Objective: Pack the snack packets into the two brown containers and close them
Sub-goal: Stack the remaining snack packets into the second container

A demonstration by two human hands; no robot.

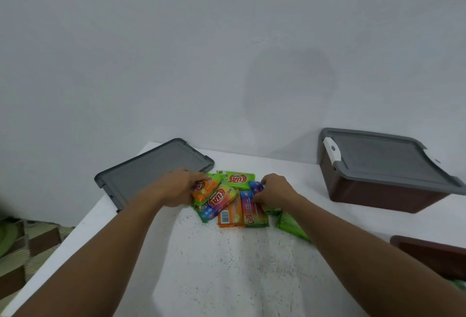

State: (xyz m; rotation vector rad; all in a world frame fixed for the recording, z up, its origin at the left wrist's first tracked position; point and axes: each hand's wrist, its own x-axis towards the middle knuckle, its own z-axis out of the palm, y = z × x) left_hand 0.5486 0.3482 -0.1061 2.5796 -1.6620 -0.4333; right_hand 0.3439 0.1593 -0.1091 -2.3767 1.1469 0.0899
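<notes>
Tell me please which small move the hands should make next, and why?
The left hand holds an orange packet, the right hand pinches a blue packet, and the far container already has its lid on; so probably lift both packets toward the seemingly open near container at the right edge.

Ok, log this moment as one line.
left hand grips orange snack packet | right hand pinches blue snack packet | loose grey plastic lid on white table | brown plastic container lidded
</notes>
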